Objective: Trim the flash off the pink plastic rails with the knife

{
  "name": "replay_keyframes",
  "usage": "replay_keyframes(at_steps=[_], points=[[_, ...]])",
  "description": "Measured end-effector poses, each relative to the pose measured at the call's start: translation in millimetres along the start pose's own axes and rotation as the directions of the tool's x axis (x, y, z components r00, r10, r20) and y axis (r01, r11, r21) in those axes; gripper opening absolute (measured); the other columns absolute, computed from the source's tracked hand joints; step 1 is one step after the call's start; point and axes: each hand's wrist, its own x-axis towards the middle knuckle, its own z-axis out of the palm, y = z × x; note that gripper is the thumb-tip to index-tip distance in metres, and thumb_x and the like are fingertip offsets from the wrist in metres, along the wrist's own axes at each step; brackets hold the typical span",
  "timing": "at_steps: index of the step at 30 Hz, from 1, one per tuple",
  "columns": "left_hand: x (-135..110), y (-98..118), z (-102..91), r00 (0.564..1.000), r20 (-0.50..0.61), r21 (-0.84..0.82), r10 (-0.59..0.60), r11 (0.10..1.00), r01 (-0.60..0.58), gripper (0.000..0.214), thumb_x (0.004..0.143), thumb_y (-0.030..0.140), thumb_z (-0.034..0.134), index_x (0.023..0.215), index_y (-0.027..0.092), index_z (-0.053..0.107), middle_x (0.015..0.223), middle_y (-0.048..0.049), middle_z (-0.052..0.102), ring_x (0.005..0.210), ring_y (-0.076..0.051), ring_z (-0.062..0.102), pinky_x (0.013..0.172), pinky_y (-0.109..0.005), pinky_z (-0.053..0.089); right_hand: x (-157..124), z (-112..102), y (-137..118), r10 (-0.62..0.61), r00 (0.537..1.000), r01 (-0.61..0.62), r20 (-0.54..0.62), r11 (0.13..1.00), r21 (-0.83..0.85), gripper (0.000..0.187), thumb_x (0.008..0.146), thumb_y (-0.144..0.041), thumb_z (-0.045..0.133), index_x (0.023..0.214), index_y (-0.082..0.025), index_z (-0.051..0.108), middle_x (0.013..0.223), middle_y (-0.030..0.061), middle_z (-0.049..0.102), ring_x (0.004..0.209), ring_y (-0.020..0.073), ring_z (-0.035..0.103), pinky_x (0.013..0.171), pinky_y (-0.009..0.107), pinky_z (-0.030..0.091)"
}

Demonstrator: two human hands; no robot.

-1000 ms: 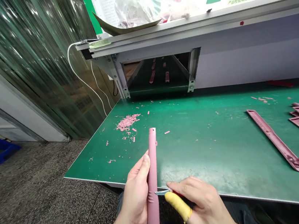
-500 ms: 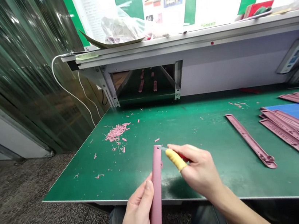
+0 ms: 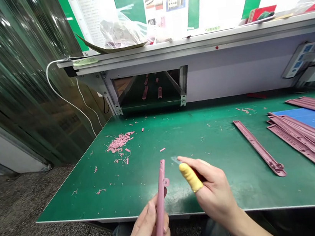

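The left hand (image 3: 144, 230) is gripping a pink plastic strip (image 3: 160, 210) steadily at bottom center, while the right hand (image 3: 213, 192), wearing a yellow finger cot (image 3: 190, 177), is pinching a small craft knife (image 3: 175, 159) just beside the strip's tip.

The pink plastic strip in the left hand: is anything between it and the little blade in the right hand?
Nothing visible stands between them. The pink plastic strip, held in the left hand, is apart from the small blade in the right hand, with only air above the green workbench mat.

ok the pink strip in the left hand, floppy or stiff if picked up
The pink strip is probably fairly stiff: it stands straight above the left hand with its top end unsupported. It looks slim, so probably light, and flat, so unlikely to roll.
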Motion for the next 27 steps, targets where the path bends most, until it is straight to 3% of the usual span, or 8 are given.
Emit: replay_keyframes(at_steps=[3,6,11,14,20,22,24,27], points=[[2.3,0.5,-4.7,0.996,-0.008,0.074,0.084,0.994,-0.083,0.058,0.060,0.039,0.085,0.112,0.022,0.064,0.072,0.0021,0.059,0.041,-0.001,0.039,0.032,-0.010,0.030,1.6,-3.7,-0.4,0.039,0.994,-0.043,0.103,0.998,0.039,0.029,0.099,-0.030,0.040,0.111,-0.020,0.064,0.077,0.0015,0.064,0.066,0.0137,0.059,0.062,0.023,0.046],[9.7,-0.4,-11.1,0.985,-0.105,0.220,0.139,0.969,-0.113,0.057,0.066,0.042,0.079,0.114,0.016,0.062,0.065,0.0024,0.057,0.043,-0.006,0.046,0.033,-0.015,0.039,-1.9,0.9,1.1,0.022,0.963,-0.028,0.270,0.999,0.019,0.032,0.100,-0.037,0.036,0.099,-0.020,0.064,0.077,0.0016,0.064,0.068,0.0144,0.060,0.063,0.024,0.045],[16.0,-5.6,-15.6,0.978,-0.129,0.277,0.161,0.953,-0.121,0.068,0.068,0.049,0.076,0.127,0.025,0.052,0.060,0.0043,0.060,0.032,-0.004,0.042,0.028,-0.011,0.031,-0.2,19.2,7.8,-0.056,0.920,0.131,0.387,0.977,-0.169,0.052,0.090,-0.065,0.040,0.097,-0.018,0.064,0.084,0.0056,0.069,0.075,0.0190,0.064,0.066,0.026,0.044],[16.6,-8.3,-18.7,0.983,-0.114,0.201,0.147,0.972,-0.122,0.059,0.065,0.044,0.079,0.118,0.024,0.062,0.058,0.0031,0.062,0.031,-0.002,0.042,0.030,-0.011,0.032,8.1,24.9,7.9,-0.084,0.897,0.242,0.434,0.915,-0.322,0.061,0.090,-0.069,0.032,0.090,-0.018,0.064,0.075,0.0050,0.066,0.068,0.0187,0.062,0.058,0.026,0.039],[16.6,-7.2,-22.3,0.984,-0.106,-0.051,0.146,0.987,-0.152,0.031,0.067,0.024,0.081,0.098,0.023,0.075,0.089,-0.0019,0.073,0.079,-0.009,0.064,0.079,-0.014,0.051,14.5,22.3,-0.3,-0.120,0.867,0.371,0.484,0.804,-0.465,0.057,0.096,-0.061,0.027,0.070,-0.019,0.053,0.063,0.0011,0.058,0.051,0.0137,0.049,0.048,0.027,0.022],[15.8,-3.3,-20.0,0.982,-0.056,-0.013,0.182,0.983,-0.183,0.028,0.073,0.023,0.077,0.101,0.023,0.074,0.091,-0.0019,0.072,0.082,-0.010,0.064,0.082,-0.016,0.051,3.6,24.4,-5.7,-0.143,0.854,0.396,0.500,0.802,-0.446,0.052,0.097,-0.056,0.029,0.069,-0.019,0.051,0.061,0.0005,0.057,0.049,0.0134,0.047,0.047,0.028,0.020],[18.2,3.7,-17.5,0.975,-0.004,0.047,0.221,0.974,-0.221,0.028,0.076,0.022,0.074,0.104,0.021,0.073,0.083,-0.0016,0.070,0.071,-0.008,0.062,0.071,-0.015,0.053,-18.5,31.4,-12.6,-0.198,0.820,0.444,0.537,0.812,-0.379,0.048,0.097,-0.053,0.033,0.069,-0.020,0.053,0.061,0.0009,0.057,0.049,0.0146,0.048,0.046,0.029,0.019],[30.5,21.2,-15.9,0.958,0.000,0.068,0.285,0.956,-0.285,0.028,0.081,0.019,0.069,0.109,0.019,0.069,0.075,0.0009,0.064,0.060,-0.005,0.057,0.059,-0.013,0.049,-69.0,46.4,-24.4,-0.330,0.724,0.539,0.605,0.818,-0.199,0.044,0.096,-0.044,0.038,0.062,-0.020,0.054,0.053,0.0010,0.055,0.043,0.0153,0.046,0.041,0.029,0.017]])
